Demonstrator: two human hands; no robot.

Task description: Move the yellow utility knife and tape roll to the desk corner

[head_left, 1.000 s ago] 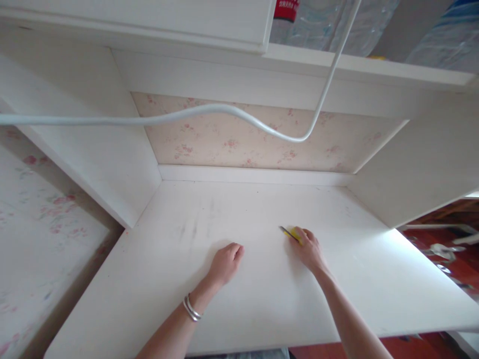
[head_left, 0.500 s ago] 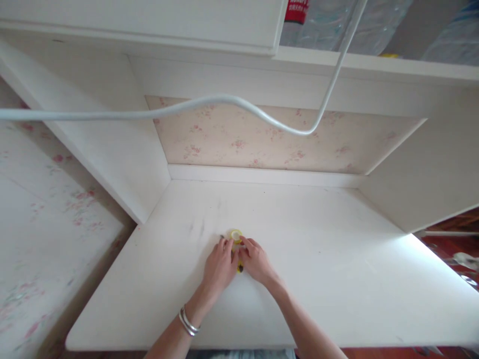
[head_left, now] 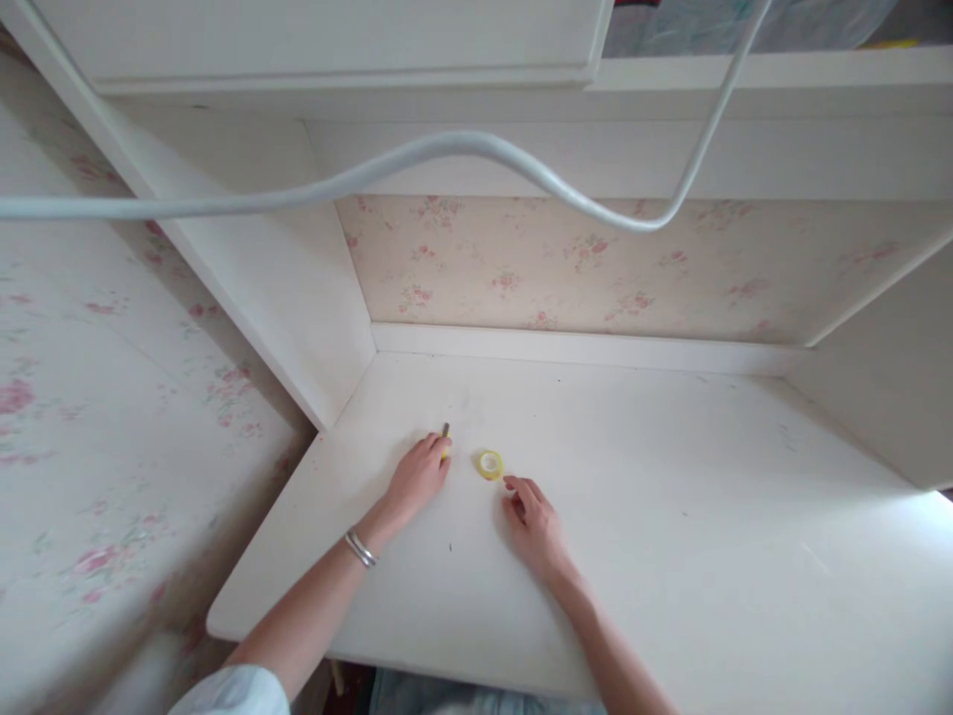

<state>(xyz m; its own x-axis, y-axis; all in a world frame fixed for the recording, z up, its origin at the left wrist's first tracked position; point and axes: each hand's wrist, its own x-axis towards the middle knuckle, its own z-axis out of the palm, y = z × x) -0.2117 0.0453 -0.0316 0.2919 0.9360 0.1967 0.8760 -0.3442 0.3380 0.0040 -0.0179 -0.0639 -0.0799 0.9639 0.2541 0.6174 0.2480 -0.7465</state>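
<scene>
Head view: I'm seeing the left hand (head_left: 417, 477) parting from the right hand (head_left: 540, 536), gripping a yellow utility knife (head_left: 446, 431); the right, unclenched, is leaving the tape roll (head_left: 490, 477) free.

You have a white desk (head_left: 707, 596) below you, with a few small dark specks on its top. Along its far edge you see a low white strip (head_left: 581, 345), with pink floral wallpaper (head_left: 506, 283) behind. White side panels stand at your left (head_left: 253, 268) and right (head_left: 885, 387), and more flowered wall (head_left: 96, 417) lies farther left. Above, you face a white cabinet door (head_left: 335, 40); right of it, a shelf (head_left: 745, 71) holds clear plastic (head_left: 715, 25). A white cable (head_left: 476, 145) crosses your view.
</scene>
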